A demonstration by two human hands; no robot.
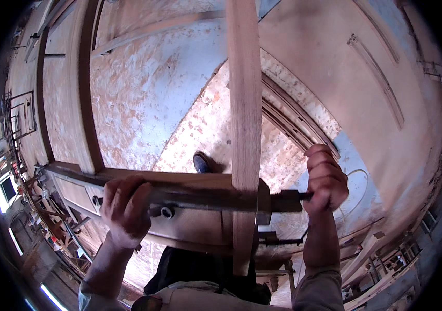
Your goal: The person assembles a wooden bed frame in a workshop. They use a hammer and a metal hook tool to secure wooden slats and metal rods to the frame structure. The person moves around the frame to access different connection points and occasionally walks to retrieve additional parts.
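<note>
- Wooden frame (245, 103): warm reddish-brown, fine lengthwise grain.
- Metal clamp bar (200, 197): dark grey, rust-brown patches.
- Floor (143, 93): pale grey, mottled with orange-pink blotches.
- Shoe (201, 163): dark blue-black.

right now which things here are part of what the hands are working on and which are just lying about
In hand:
- metal bar clamp, gripped by left hand
- clamp handle, gripped by right hand
- wooden frame the clamp lies across

Lying about:
- loose wooden strips on the floor
- dark shoe
- metal racks at far left

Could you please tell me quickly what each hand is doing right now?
Left hand: closed on the long dark metal clamp bar.
Right hand: closed on the clamp's end handle.
</note>
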